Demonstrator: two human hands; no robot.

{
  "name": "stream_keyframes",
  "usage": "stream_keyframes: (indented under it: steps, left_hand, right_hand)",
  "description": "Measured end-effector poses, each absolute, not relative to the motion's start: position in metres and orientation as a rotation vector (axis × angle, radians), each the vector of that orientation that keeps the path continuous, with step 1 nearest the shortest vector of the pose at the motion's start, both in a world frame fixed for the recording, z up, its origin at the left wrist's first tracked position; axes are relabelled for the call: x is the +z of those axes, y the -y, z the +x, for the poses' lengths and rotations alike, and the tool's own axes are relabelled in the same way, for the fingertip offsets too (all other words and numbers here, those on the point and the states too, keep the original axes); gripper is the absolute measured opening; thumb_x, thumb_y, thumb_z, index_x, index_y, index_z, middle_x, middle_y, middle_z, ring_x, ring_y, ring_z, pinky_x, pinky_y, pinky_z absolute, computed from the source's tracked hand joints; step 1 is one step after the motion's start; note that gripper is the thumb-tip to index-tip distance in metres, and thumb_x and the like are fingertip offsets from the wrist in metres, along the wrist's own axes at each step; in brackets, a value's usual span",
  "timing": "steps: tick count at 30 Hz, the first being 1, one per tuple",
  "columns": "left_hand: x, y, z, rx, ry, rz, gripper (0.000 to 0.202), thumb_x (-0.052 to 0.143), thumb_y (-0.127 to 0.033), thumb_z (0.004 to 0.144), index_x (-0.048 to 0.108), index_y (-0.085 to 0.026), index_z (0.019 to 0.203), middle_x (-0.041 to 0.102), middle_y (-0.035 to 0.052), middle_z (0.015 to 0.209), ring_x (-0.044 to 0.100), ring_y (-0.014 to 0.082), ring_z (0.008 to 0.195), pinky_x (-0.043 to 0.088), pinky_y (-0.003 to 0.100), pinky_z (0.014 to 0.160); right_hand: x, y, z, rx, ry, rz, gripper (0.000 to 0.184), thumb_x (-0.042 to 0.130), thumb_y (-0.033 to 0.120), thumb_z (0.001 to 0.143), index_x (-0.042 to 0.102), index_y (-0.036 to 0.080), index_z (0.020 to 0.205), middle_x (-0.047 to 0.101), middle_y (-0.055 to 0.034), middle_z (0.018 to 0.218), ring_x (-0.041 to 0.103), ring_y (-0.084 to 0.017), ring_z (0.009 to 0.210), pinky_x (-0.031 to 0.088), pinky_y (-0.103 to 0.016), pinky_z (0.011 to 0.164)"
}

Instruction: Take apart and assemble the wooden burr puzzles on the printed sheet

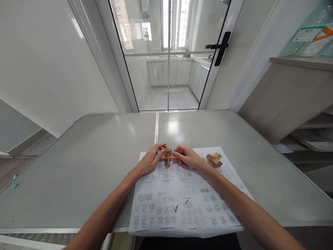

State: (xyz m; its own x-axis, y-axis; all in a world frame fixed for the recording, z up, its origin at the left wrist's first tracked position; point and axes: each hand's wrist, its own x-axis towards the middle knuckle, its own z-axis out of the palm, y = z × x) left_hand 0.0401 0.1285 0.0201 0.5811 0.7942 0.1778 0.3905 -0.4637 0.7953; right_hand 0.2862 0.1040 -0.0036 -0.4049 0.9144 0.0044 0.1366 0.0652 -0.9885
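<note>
Pale grey bench with rounded far corners: smooth, glossy top. White printed sheet, overhanging bench's near edge: paper, matt. Tan cross-shaped assembly: wood, smooth-looking. Tan angular block cluster: wood, slight sheen.

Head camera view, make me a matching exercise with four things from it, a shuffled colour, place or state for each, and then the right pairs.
Things:
1. Wooden cross
2. Wooden cluster to its right
3. Door handle
4. Paper sheet

Descriptions:
A. Black
B. Lying on the paper sheet, clear of the fingers
C. White, printed with small drawings
D. Held between the left hand and the right hand

Pairs: 1-D, 2-B, 3-A, 4-C
</note>
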Motion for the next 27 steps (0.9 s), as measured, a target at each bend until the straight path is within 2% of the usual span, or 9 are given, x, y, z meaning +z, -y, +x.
stream_keyframes:
  steps: [2, 4, 6, 11, 15, 18, 21, 24, 27]
  left_hand:
    - [0.021, -0.127, 0.040, 0.688, -0.903, 2.080, 0.055, 0.055, -0.049, 0.104, 0.046, -0.024, 0.152, 0.062, 0.0118, 0.144, 0.061, 0.0278, 0.130, 0.051, 0.047, 0.111]
    - [0.022, -0.125, 0.041, 0.659, -0.850, 2.099, 0.080, 0.078, -0.049, 0.089, 0.041, -0.026, 0.156, 0.061, 0.0121, 0.146, 0.061, 0.0302, 0.133, 0.050, 0.048, 0.113]
    - [0.023, -0.123, 0.042, 0.646, -0.825, 2.114, 0.096, 0.090, -0.046, 0.077, 0.041, -0.027, 0.157, 0.060, 0.0123, 0.147, 0.062, 0.0324, 0.133, 0.050, 0.050, 0.115]
    - [0.022, -0.119, 0.045, 0.645, -0.825, 2.065, 0.099, 0.095, -0.046, 0.071, 0.045, -0.028, 0.154, 0.065, 0.0126, 0.142, 0.067, 0.0343, 0.128, 0.051, 0.054, 0.113]
    - [0.020, -0.119, 0.046, 0.646, -0.841, 2.099, 0.104, 0.098, -0.048, 0.066, 0.047, -0.031, 0.155, 0.066, 0.0122, 0.139, 0.067, 0.0358, 0.127, 0.050, 0.055, 0.113]
    - [0.019, -0.120, 0.046, 0.645, -0.867, 2.257, 0.105, 0.098, -0.053, 0.064, 0.049, -0.034, 0.155, 0.063, 0.0113, 0.142, 0.061, 0.0364, 0.131, 0.048, 0.055, 0.114]
    - [0.018, -0.122, 0.045, 0.616, -0.892, 2.376, 0.088, 0.088, -0.053, 0.080, 0.048, -0.038, 0.157, 0.061, 0.0099, 0.137, 0.064, 0.0320, 0.120, 0.052, 0.049, 0.106]
    - [0.017, -0.123, 0.045, 0.611, -0.901, 2.438, 0.054, 0.061, -0.045, 0.103, 0.051, -0.036, 0.156, 0.067, 0.0082, 0.123, 0.066, 0.0269, 0.109, 0.053, 0.044, 0.101]
    - [0.016, -0.123, 0.047, 0.629, -0.898, 2.492, 0.036, 0.049, -0.040, 0.109, 0.067, -0.033, 0.139, 0.072, 0.0061, 0.109, 0.068, 0.0250, 0.102, 0.051, 0.042, 0.098]
  right_hand:
    - [-0.003, -0.104, 0.286, 1.396, 1.651, -1.072, 0.039, 0.059, 0.060, 0.102, 0.061, 0.022, 0.095, 0.071, -0.0017, 0.074, 0.053, -0.010, 0.046, 0.042, -0.025, 0.045]
    - [-0.002, -0.103, 0.286, 1.386, 1.652, -1.078, 0.038, 0.059, 0.059, 0.102, 0.063, 0.021, 0.096, 0.072, -0.0020, 0.075, 0.054, -0.010, 0.047, 0.043, -0.025, 0.046]
    - [0.000, -0.101, 0.285, 1.387, 1.649, -1.079, 0.038, 0.059, 0.059, 0.102, 0.064, 0.021, 0.099, 0.073, -0.0023, 0.076, 0.055, -0.011, 0.049, 0.044, -0.025, 0.047]
    - [0.003, -0.097, 0.280, 1.433, 1.611, -1.016, 0.042, 0.062, 0.062, 0.099, 0.061, 0.021, 0.110, 0.072, 0.0005, 0.072, 0.059, -0.012, 0.050, 0.043, -0.023, 0.046]
    - [0.002, -0.093, 0.274, 1.432, 1.594, -1.029, 0.044, 0.053, 0.064, 0.103, 0.058, 0.022, 0.115, 0.066, 0.0042, 0.063, 0.056, -0.013, 0.048, 0.042, -0.023, 0.046]
    - [0.001, -0.092, 0.273, 1.371, 1.574, -1.081, 0.043, 0.056, 0.063, 0.102, 0.057, 0.023, 0.118, 0.071, -0.0008, 0.086, 0.062, -0.012, 0.056, 0.045, -0.023, 0.046]
    - [0.000, -0.092, 0.273, 1.364, 1.555, -1.089, 0.046, 0.064, 0.059, 0.099, 0.054, 0.025, 0.127, 0.069, -0.0055, 0.112, 0.068, -0.014, 0.070, 0.048, -0.023, 0.047]
    - [-0.001, -0.093, 0.273, 1.421, 1.514, -1.079, 0.049, 0.066, 0.056, 0.098, 0.049, 0.024, 0.132, 0.068, -0.0021, 0.101, 0.066, -0.014, 0.068, 0.049, -0.022, 0.047]
    - [-0.002, -0.095, 0.272, 1.407, 1.451, -1.116, 0.045, 0.066, 0.055, 0.097, 0.052, 0.023, 0.125, 0.064, 0.0012, 0.090, 0.061, -0.012, 0.058, 0.048, -0.023, 0.045]
